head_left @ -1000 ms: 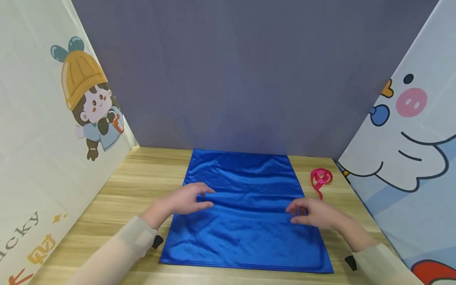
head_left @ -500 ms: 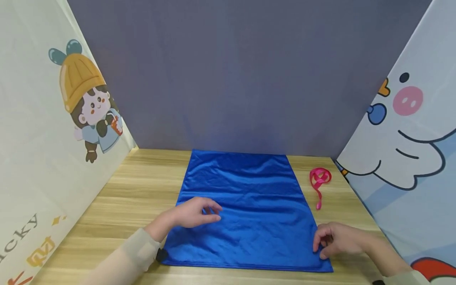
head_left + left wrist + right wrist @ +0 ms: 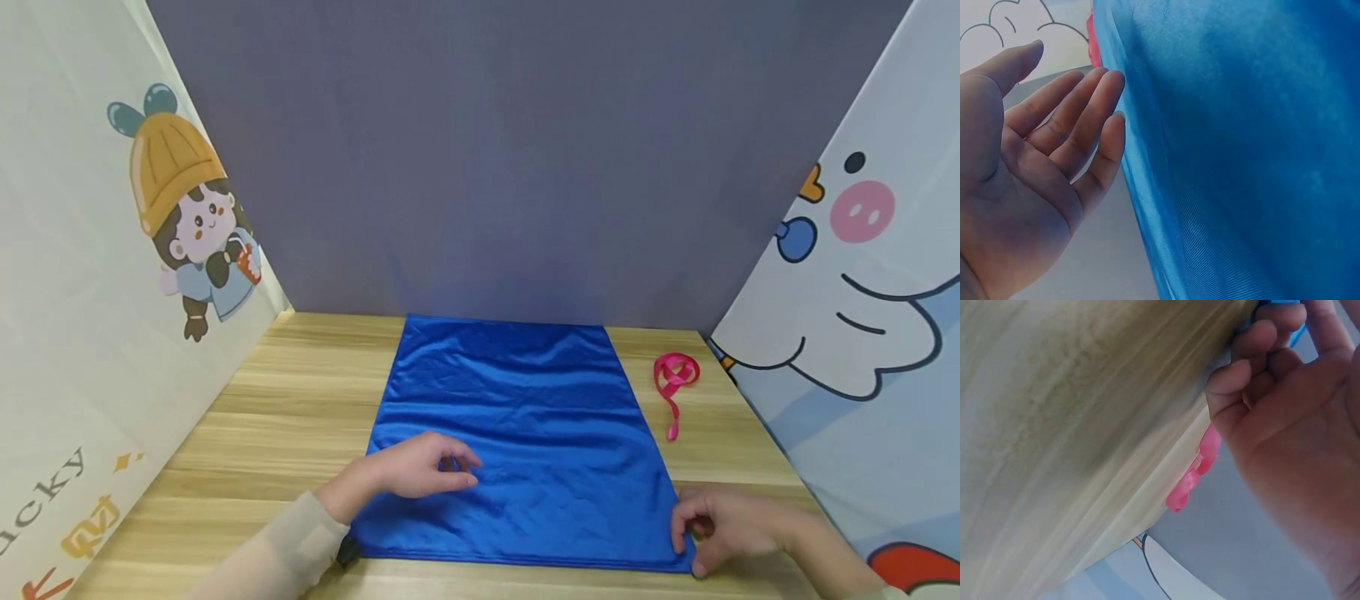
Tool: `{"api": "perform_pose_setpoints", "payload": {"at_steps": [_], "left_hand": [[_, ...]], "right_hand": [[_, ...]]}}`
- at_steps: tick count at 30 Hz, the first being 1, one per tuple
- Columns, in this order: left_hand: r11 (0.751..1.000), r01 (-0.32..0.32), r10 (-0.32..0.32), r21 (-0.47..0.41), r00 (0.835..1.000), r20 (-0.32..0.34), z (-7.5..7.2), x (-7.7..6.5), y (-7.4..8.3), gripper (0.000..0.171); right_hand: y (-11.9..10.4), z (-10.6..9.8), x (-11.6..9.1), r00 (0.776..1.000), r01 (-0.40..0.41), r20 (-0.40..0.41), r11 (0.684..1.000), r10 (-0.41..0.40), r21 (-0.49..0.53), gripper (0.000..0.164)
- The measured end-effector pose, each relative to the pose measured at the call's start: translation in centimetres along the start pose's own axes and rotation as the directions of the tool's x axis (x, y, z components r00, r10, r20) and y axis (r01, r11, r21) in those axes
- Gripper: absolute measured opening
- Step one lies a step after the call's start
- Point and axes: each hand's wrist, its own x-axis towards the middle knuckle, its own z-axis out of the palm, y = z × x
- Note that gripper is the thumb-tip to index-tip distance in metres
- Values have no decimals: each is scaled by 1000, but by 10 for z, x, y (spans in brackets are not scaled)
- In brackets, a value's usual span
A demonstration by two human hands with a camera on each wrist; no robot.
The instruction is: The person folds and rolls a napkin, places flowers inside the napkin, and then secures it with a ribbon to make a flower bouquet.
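A shiny blue satin cloth (image 3: 517, 417) lies spread on the wooden table, lightly wrinkled. My right hand (image 3: 738, 525) is at its near right corner, fingers curled, thumb and index finger at the corner's edge. In the right wrist view, a bit of blue shows beyond the curled fingers of the right hand (image 3: 1297, 419); the fingertip contact is partly hidden. Over the cloth's left part hovers my left hand (image 3: 420, 467), fingers loosely bent and holding nothing. The left wrist view shows that hand's palm (image 3: 1029, 194) beside the blue cloth (image 3: 1241, 125).
A pink ribbon (image 3: 672, 379) lies loosely coiled at the right of the table (image 3: 285, 400), its tail trailing toward me. A grey panel (image 3: 480, 167) stands behind. Printed cartoon sheets flank both sides, the left sheet (image 3: 60, 250) and the right sheet (image 3: 885, 292).
My right hand has moved right and toward me, from above the cloth to its near right corner. The left hand has come slightly nearer and to the right. Cloth and ribbon lie almost unchanged.
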Motion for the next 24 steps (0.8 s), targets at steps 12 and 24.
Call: {"api": "perform_pose_setpoints", "payload": {"at_steps": [12, 24], "left_hand": [[1000, -2, 2, 13, 1000, -6, -1, 3, 2, 35], [995, -88, 87, -37, 996, -22, -1, 11, 17, 32]], "right_hand": [[2, 4, 7, 990, 107, -84, 992, -112, -63, 10], [-37, -26, 19, 913, 326, -201, 930, -356, -169, 18]]}}
